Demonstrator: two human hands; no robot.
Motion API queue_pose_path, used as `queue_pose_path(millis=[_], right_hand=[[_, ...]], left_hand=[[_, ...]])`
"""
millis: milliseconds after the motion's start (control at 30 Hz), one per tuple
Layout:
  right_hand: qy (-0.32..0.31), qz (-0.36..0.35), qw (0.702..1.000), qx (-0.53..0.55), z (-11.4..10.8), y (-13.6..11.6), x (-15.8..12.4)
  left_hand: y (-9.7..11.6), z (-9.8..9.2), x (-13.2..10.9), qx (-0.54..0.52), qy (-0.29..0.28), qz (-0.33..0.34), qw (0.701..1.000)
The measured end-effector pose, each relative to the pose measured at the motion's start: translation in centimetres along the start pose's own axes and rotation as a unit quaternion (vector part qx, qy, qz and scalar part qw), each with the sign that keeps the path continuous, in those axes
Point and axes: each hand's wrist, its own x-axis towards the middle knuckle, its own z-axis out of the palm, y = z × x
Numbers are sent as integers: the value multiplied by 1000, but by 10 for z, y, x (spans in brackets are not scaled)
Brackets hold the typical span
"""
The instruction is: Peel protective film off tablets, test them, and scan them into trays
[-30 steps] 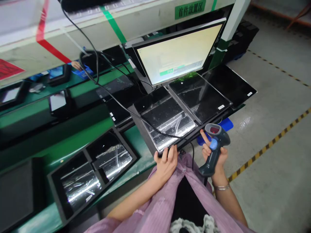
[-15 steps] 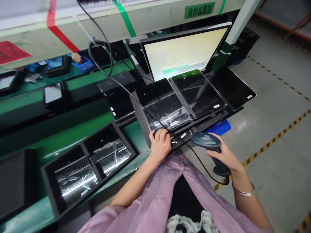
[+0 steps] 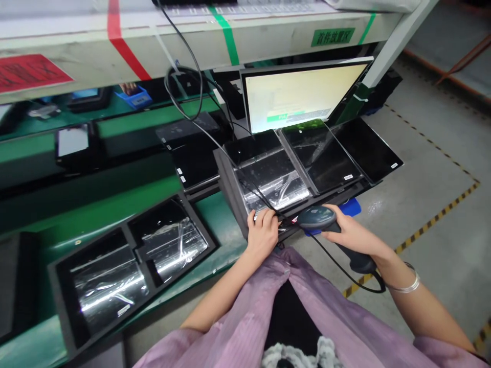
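My right hand (image 3: 349, 232) is wrapped round the handle of a dark barcode scanner (image 3: 317, 218). The scanner's nose points left at the front edge of a stack of dark foam trays (image 3: 235, 197), where a small red glow shows. Over that same front edge my left hand (image 3: 264, 232) has its fingers curled, gripping the top tray; the fingertips are partly hidden. In the top tray lie a film-covered screen panel (image 3: 274, 171) and a second dark panel (image 3: 322, 156), which has a white label at its corner. The scanner's cable (image 3: 333, 255) loops below my right hand.
A lit monitor (image 3: 303, 97) stands behind the trays. One more dark panel (image 3: 368, 148) lies at the right. Another foam tray (image 3: 134, 225) with two film-covered panels is at left on the green bench. Farther back, another person's hand (image 3: 130, 88) is at a blue bin (image 3: 137, 98).
My right hand has brought the scanner left and closer to the tray edge, and a red glow now shows there. My left hand keeps its place on the tray. The camera view has shifted slightly.
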Motion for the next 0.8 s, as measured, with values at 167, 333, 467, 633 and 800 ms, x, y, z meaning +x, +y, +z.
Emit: queue_pose_path(millis=[167,333,467,633,800], right_hand=[[-9,6,1000,15,0,2,-2],[-17,62,996,65,-1,-6,-1],[-22,65,995,73,-2,-6,-2],[21,18,998,49,-22,16,-13],[144,70,985,57,-75,58,-24]], left_hand=[[0,0,0,-4,7,-3,1000],[0,0,-1,-11,10,-2,1000],[1,-1,-2,-10,15,-4,1000],[0,2,-1,-10,19,-8,1000],[2,-4,-2,-6,28,-13,999]])
